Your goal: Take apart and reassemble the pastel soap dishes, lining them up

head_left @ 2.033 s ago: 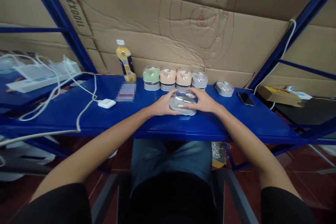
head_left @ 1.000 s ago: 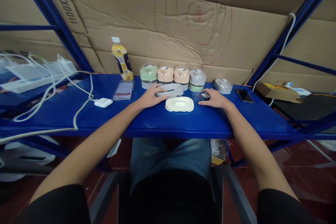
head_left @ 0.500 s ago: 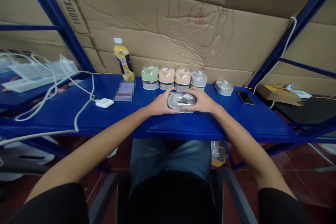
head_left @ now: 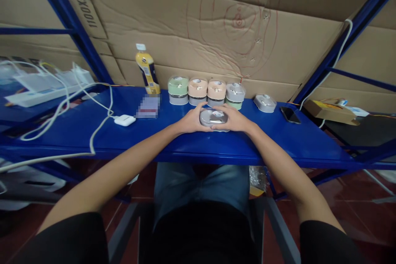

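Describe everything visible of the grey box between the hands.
The grey box is a rounded oblong, apparently plastic, with a glossy clear cover and a printed label toward the far side. A pale edge shows beneath. It is roughly level, long side crosswise, over the blue table; whether it rests there is unclear. The left hand clasps its left end, the right hand its right end.
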A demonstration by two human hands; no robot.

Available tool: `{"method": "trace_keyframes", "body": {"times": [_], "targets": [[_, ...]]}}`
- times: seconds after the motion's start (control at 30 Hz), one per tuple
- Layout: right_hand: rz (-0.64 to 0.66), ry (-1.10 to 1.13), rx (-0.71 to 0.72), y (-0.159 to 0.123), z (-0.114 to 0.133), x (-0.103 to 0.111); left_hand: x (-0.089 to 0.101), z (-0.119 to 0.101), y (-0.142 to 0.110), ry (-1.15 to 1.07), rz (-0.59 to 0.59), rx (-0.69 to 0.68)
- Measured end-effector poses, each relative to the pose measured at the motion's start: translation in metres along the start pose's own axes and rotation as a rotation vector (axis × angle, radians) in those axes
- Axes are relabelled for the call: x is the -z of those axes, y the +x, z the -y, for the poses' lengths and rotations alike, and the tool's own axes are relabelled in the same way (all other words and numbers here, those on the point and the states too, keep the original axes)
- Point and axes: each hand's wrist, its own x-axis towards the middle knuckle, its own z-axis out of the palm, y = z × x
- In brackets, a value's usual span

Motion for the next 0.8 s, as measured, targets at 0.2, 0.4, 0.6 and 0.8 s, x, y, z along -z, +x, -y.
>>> {"method": "trace_keyframes", "body": {"times": [0.2, 0.4, 0.6, 0.8], "targets": [[0.086, -0.305, -0.237, -0.044, 0.028, 0.02, 0.0, -0.001, -0.005, 0.124, 0.038, 0.02], [-0.057, -0.54, -0.784, -0.093, 0.017, 0.047, 0.001, 0.003, -0.005, 0.185, 0.053, -0.003], [-0.096, -0.564, -0.92, -0.094, -0.002, 0.058, 0.003, 0.001, -0.006, 0.196, 0.083, -0.007], [-0.039, -0.649, -0.841, -0.091, -0.006, 0.054, 0.004, 0.001, -0.006, 0.198, 0.089, -0.02]]}}
